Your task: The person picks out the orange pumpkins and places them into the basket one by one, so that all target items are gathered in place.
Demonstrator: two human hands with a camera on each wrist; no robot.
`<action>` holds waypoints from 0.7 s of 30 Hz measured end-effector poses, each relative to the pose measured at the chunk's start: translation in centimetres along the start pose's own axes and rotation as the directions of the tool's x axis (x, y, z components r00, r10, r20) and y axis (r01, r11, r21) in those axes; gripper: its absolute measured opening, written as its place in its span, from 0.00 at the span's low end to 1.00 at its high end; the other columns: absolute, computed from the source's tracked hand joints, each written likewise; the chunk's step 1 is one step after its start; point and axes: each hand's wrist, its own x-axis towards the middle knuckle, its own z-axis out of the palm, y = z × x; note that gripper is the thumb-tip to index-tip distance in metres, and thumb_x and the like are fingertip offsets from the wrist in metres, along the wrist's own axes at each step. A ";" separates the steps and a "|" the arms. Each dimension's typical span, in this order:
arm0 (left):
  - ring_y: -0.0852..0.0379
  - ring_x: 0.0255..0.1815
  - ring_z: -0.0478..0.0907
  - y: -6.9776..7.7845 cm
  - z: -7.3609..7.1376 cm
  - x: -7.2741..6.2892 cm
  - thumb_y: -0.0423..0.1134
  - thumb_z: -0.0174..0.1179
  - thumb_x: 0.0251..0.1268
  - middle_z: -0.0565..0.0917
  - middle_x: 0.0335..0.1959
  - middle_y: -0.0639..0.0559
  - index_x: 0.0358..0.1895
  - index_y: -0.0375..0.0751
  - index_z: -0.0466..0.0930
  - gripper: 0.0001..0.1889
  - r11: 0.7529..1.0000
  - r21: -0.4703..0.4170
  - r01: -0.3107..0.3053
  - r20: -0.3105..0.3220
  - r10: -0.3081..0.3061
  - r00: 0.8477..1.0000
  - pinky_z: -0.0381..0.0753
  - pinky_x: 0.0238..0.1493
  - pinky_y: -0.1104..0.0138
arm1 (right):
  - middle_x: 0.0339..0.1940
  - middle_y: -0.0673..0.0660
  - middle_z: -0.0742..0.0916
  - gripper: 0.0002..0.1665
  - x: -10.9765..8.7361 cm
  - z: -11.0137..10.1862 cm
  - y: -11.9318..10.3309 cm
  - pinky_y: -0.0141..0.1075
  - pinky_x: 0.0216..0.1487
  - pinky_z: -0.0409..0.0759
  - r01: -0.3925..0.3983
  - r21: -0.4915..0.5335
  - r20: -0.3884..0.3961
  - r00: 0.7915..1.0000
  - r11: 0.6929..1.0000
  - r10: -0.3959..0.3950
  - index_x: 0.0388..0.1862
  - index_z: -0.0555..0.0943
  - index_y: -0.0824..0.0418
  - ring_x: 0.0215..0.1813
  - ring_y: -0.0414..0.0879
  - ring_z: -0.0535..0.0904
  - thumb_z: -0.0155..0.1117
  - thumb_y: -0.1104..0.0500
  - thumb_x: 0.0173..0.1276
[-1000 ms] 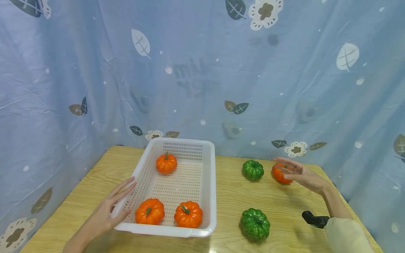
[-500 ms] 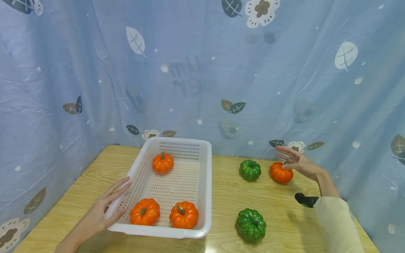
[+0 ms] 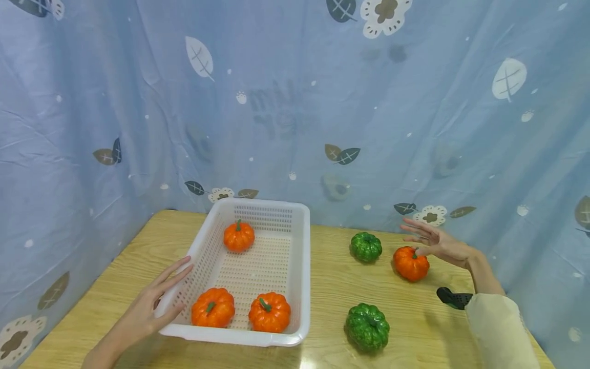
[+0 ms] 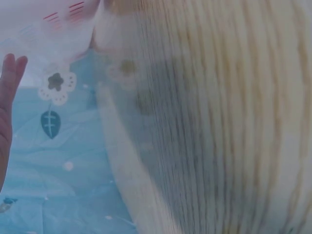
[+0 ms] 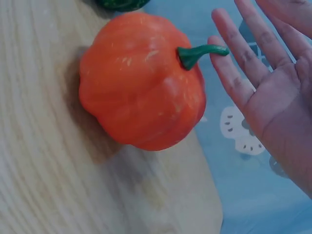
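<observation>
My left hand (image 3: 146,312) lies against the left rim of a white plastic basket (image 3: 301,266), fingers extended along it. In the basket are an orange pumpkin at the back (image 3: 238,237), another at the front left (image 3: 213,307) and a third at the front right (image 3: 269,312). My right hand (image 3: 442,246) is spread over a further orange pumpkin (image 3: 410,265) on the table. In the right wrist view, that pumpkin's green stem (image 5: 200,53) overlaps a finger (image 5: 226,73); whether they touch, I cannot tell. The left wrist view shows only part of the left hand (image 4: 6,107).
Left of the right hand sits a green pumpkin (image 3: 366,247), with another green pumpkin (image 3: 367,328) nearer the front edge. Both stand on the wooden table (image 3: 332,287). A blue patterned curtain (image 3: 276,102) hangs behind and at the sides. A black strap device (image 3: 454,298) sits by the right wrist.
The orange pumpkin under my right hand has shifted a little toward me, and more of its top shows. The right hand has lifted slightly and moved. My left hand stays at the basket.
</observation>
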 end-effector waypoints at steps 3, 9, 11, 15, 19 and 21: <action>0.69 0.70 0.55 0.0 -0.1 0.0 0.27 0.68 0.46 0.64 0.72 0.46 0.66 0.37 0.70 0.37 1.000 -0.001 0.009 0.003 -0.009 1.000 0.56 0.57 0.83 | 0.73 0.36 0.63 0.47 -0.1 0.3 0.6 0.40 0.62 0.70 -0.008 0.049 0.005 1.000 0.999 0.007 0.79 0.39 0.55 0.70 0.34 0.62 0.45 0.78 0.70; 0.71 0.70 0.56 0.1 -0.1 0.0 0.28 0.68 0.47 0.64 0.72 0.47 0.66 0.37 0.70 0.37 1.000 0.012 0.025 0.011 -0.025 1.000 0.61 0.55 0.82 | 0.76 0.41 0.60 0.46 -0.5 0.3 2.1 0.28 0.63 0.65 0.025 0.123 0.048 0.998 0.992 -0.032 0.77 0.35 0.64 0.73 0.33 0.57 0.45 0.78 0.69; 0.71 0.70 0.56 0.2 -0.1 0.0 0.28 0.68 0.47 0.64 0.72 0.46 0.66 0.37 0.70 0.36 1.000 0.012 0.025 0.013 -0.025 1.000 0.61 0.55 0.82 | 0.77 0.43 0.58 0.45 -0.6 0.3 2.3 0.27 0.63 0.64 0.036 0.129 0.048 0.998 0.991 -0.043 0.77 0.35 0.65 0.73 0.33 0.56 0.45 0.79 0.69; 0.70 0.70 0.56 0.3 -0.2 0.1 0.28 0.68 0.47 0.64 0.72 0.46 0.66 0.37 0.70 0.36 1.000 0.003 0.026 0.014 -0.026 1.000 0.60 0.56 0.82 | 0.77 0.44 0.57 0.45 -0.8 0.2 2.4 0.28 0.64 0.64 0.047 0.136 0.032 0.998 0.990 -0.051 0.77 0.36 0.66 0.73 0.32 0.56 0.44 0.80 0.69; 0.69 0.70 0.56 0.3 -0.2 0.1 0.27 0.68 0.47 0.64 0.71 0.46 0.66 0.37 0.70 0.36 1.000 -0.003 0.020 0.009 -0.020 1.000 0.56 0.57 0.83 | 0.76 0.39 0.60 0.44 -1.0 0.0 2.2 0.26 0.63 0.65 0.029 0.113 -0.001 1.000 0.993 -0.029 0.76 0.38 0.68 0.71 0.28 0.56 0.45 0.79 0.69; 0.69 0.70 0.56 0.2 -0.2 0.1 0.28 0.68 0.47 0.64 0.71 0.46 0.66 0.37 0.71 0.36 1.000 -0.002 0.019 0.006 -0.019 1.000 0.55 0.57 0.84 | 0.75 0.39 0.59 0.44 -1.1 -0.1 2.2 0.24 0.62 0.65 0.012 0.091 -0.032 0.999 0.996 -0.009 0.76 0.39 0.69 0.70 0.25 0.56 0.47 0.78 0.68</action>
